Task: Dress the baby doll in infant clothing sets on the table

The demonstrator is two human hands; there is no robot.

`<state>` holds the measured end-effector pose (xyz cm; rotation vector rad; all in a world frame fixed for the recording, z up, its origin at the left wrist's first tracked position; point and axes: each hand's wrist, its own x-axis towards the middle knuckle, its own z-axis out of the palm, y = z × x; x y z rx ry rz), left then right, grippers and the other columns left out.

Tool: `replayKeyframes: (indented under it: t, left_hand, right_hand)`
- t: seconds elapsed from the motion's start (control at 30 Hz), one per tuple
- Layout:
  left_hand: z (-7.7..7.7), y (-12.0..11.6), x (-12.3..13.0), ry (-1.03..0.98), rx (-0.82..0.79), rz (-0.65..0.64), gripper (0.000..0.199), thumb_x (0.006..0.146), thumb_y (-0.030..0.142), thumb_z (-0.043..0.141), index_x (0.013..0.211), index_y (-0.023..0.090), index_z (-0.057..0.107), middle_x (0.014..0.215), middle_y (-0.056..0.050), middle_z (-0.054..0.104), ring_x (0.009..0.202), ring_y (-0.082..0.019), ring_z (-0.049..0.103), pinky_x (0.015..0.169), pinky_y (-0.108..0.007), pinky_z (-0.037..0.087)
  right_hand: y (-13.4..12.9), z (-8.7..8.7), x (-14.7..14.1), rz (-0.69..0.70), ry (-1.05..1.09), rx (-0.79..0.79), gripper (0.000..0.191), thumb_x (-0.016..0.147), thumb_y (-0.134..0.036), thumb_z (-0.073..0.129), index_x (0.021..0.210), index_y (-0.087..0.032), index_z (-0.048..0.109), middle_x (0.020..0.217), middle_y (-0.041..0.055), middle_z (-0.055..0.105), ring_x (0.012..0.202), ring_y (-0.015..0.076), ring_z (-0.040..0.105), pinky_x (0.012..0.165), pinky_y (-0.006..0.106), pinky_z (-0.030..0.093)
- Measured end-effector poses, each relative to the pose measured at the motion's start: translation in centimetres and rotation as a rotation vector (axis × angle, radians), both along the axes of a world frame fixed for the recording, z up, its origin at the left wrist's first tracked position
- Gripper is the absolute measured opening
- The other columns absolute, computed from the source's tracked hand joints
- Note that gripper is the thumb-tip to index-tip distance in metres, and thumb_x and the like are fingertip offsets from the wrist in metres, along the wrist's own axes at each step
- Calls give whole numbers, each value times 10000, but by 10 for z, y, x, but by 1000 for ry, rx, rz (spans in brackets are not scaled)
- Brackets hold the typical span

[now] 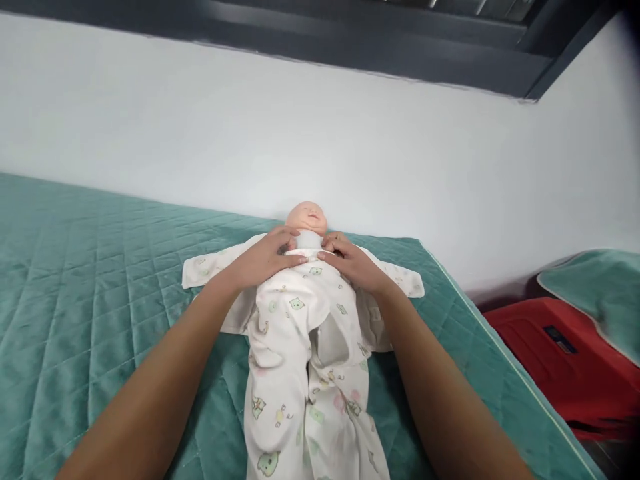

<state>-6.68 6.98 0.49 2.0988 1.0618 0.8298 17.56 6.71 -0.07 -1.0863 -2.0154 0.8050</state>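
A baby doll (307, 217) lies on its back, its head toward the wall. It wears a white long-sleeved baby top (403, 277), sleeves spread out to both sides. Over the body and legs lie white baby trousers (285, 320) with small green animal prints; the waistband sits across the chest. My left hand (270, 257) is closed on the left part of the waistband, thumb on the outer face. On the right part, my right hand (353, 263) grips the same band with thumb and fingers. A white patch shows between the hands below the chin.
A green quilted cover (100, 267) lies under the doll, its piped edge running down the right side. Behind stands a white wall (300, 133) below a dark window frame (350, 47). At right are a red plastic chair (555, 353) and a green cloth (600, 287).
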Motion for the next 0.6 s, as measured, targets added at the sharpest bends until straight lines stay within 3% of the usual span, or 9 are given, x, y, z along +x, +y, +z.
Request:
replayKeyframes:
  t: [0.1, 0.2, 0.3, 0.4, 0.5, 0.6]
  left_hand:
    - [-1, 1, 1, 1, 4, -7, 333, 858, 553, 575, 847, 221, 591, 1392, -39, 533, 1284, -256, 494, 1064, -354, 402]
    - [-3, 3, 1, -55, 17, -4, 288, 870, 501, 583, 805, 221, 581, 1372, -25, 562, 1286, -237, 503, 1059, -327, 402]
    - [-7, 6, 2, -132, -14, 30, 259, 882, 432, 575, 748, 212, 553, 1269, -40, 628, 1239, -241, 548, 1019, -335, 423]
    - [-10, 11, 4, -183, -47, 104, 261, 884, 390, 564, 703, 211, 506, 979, -32, 676, 1064, -234, 614, 897, -331, 458]
    - [-14, 15, 7, -180, -7, 235, 264, 877, 358, 555, 678, 212, 462, 721, 21, 570, 761, -176, 569, 725, -291, 430]
    - [-21, 19, 9, -171, 50, 335, 226, 873, 333, 548, 696, 211, 475, 684, 34, 529, 686, -156, 509, 667, -281, 384]
  right_hand:
    - [-1, 2, 9, 87, 58, -82, 323, 877, -463, 606, 692, -213, 516, 1103, 40, 545, 1094, 219, 513, 976, 362, 379]
    - [1, 0, 10, 87, 92, -112, 314, 858, -459, 605, 684, -211, 525, 1128, 46, 575, 1105, 223, 521, 975, 350, 386]
    - [2, -2, 5, -4, 71, -96, 334, 863, -475, 587, 678, -208, 513, 1058, 29, 601, 1034, 205, 546, 942, 327, 397]
    - [4, -5, -5, -131, -5, -60, 340, 893, -500, 539, 712, -214, 519, 870, -9, 591, 843, 173, 536, 803, 298, 407]
    - [8, -8, -15, -281, -71, 7, 336, 902, -499, 517, 719, -217, 518, 746, -28, 555, 730, 160, 483, 702, 289, 370]
    - [14, -10, -23, -374, -103, 48, 327, 888, -477, 526, 693, -217, 494, 729, -27, 554, 707, 158, 465, 685, 292, 353]
